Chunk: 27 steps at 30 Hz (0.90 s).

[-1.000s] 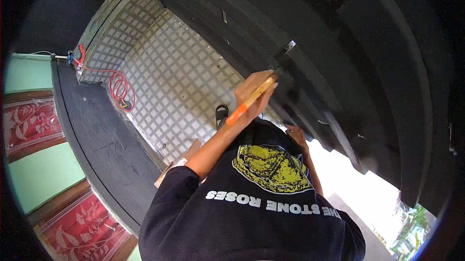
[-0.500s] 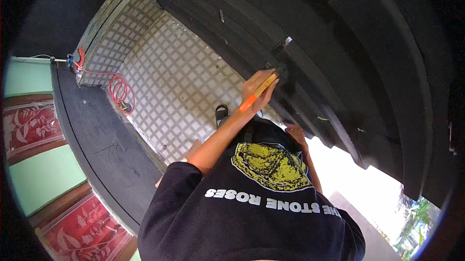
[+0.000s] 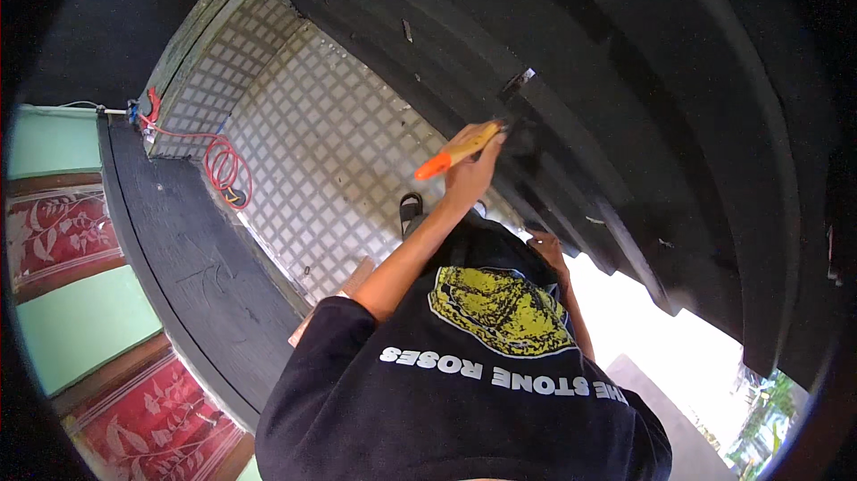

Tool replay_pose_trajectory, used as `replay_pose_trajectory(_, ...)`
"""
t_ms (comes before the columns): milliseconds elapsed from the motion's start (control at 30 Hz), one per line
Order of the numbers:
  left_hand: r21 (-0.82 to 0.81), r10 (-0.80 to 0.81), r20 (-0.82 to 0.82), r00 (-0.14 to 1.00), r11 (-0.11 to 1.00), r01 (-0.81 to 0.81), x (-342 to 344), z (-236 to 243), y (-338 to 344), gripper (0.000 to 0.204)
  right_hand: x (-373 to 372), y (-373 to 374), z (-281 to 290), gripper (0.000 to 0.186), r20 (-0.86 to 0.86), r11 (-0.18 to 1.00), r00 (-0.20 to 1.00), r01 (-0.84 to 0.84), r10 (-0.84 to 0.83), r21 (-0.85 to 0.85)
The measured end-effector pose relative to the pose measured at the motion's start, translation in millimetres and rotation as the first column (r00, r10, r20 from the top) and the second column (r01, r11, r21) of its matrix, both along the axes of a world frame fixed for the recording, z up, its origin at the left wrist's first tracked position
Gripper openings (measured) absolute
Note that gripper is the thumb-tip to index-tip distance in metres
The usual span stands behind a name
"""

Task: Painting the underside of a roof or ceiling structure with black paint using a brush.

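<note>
My left hand [image 3: 470, 164] is closed round a paintbrush [image 3: 453, 153] with a yellowish wooden handle and an orange end. The handle points to the left, while the bristle end, hard to make out, is up against the dark stepped surface [image 3: 571, 146]. Lower and to the right, my right hand [image 3: 547, 251] is beside the dark surface's lower edge, in front of my black shirt. Its fingers look curled; what they hold, if anything, is hidden.
Below lies a grey-and-white checked tile floor [image 3: 312, 115], with a sandal [image 3: 410, 208] on my foot. A red coiled hose or cable [image 3: 228, 168] lies at the left by a dark ledge [image 3: 205, 267]. Red patterned panels [image 3: 156, 409] stand beyond it. Bright daylight comes in at lower right.
My left hand has shifted slightly up and left, and the brush has tilted so that its orange end points further left. The right hand has barely moved.
</note>
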<state>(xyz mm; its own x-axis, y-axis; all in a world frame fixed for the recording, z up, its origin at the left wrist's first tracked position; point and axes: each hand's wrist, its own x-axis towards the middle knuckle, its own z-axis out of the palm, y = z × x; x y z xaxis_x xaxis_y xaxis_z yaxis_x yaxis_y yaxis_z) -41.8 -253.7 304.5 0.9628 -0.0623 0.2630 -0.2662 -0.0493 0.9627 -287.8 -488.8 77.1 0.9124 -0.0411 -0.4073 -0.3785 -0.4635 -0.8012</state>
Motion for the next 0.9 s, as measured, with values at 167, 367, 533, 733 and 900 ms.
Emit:
replay_pose_trajectory(167, -0.235, -0.123, -0.435, 0.892, 0.972, 0.019, -20.2, -35.3, 18.4, 0.027, 6.3, 3.4, 12.9, 0.042, -0.095, 0.990, 0.990, 0.095, -0.105, -0.102)
replay_pose_trajectory(367, -0.213, -0.110, -0.492, 0.863, 0.977, 0.004, -10.3, 32.4, 14.8, 0.030, 4.0, -3.2, 3.3, 0.040, -0.117, 0.994, 0.990, 0.089, -0.081, 0.061)
replay_pose_trajectory(533, -0.147, -0.162, -0.369, 0.915, 0.983, 0.115, 6.8, 39.6, 4.2, 0.033, 13.9, -0.7, 17.3, 0.044, -0.128, 0.997, 0.990, 0.057, -0.064, -0.059)
replay_pose_trajectory(733, -0.069, -0.100, -0.357, 0.929, 0.994, 0.080, 4.4, 41.5, -3.1, 0.030, 15.7, -7.6, 8.8, 0.045, -0.127, 0.999, 0.990, 0.054, -0.055, -0.009)
replay_pose_trajectory(900, -0.109, -0.057, -0.366, 0.929, 0.994, 0.018, 4.1, 52.3, -2.7, 0.030, 13.2, -5.3, -11.7, 0.042, -0.029, 0.998, 0.998, 0.061, -0.061, -0.020)
